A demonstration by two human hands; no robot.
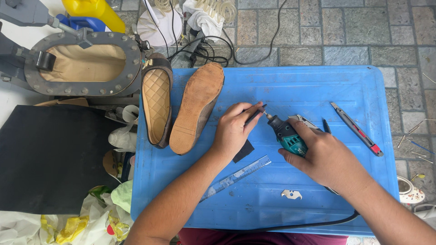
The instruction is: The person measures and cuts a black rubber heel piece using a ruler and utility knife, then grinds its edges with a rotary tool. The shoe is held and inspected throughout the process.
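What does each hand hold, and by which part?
Right hand: teal rotary tool, by its body. Left hand: thin dark piece, by its lower end.

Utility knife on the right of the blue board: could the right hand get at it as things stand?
Probably not at once: the right hand is wrapped around the teal rotary tool. The utility knife lies uncovered beside it on the blue board, so only the tool occupies the hand.

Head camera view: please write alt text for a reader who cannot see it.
The right hand grips a teal rotary tool whose tip meets a thin dark piece held by the left hand, over a blue table. Two flat shoes lie left.
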